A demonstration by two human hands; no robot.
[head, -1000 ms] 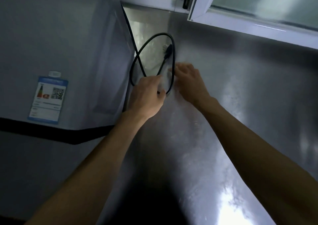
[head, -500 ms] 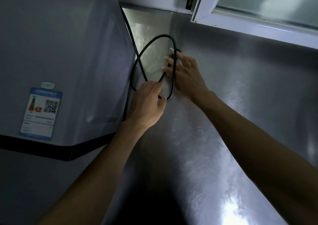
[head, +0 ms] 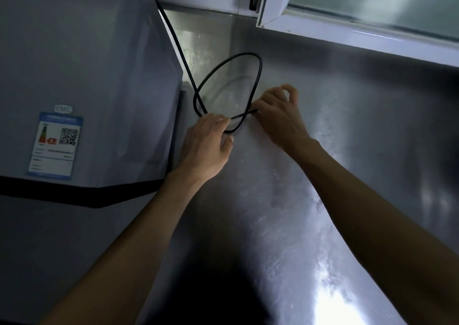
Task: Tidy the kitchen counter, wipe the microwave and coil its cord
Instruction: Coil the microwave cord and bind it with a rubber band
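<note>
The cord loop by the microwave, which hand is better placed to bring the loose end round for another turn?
Right. The right hand already pinches the cord's free end, while the left hand pins the crossing of the loop on the counter.

There are two hands: one left hand (head: 207, 148) and one right hand (head: 280, 116). I count one black cord (head: 258, 76), making one loop, and one microwave (head: 87, 76). The microwave carries one label (head: 56, 143), and one window frame (head: 347, 29) stands above one steel counter (head: 347, 151).

A kitchen: steel counter (head: 310, 200), microwave (head: 87, 64) and window frame (head: 347, 29).
</note>
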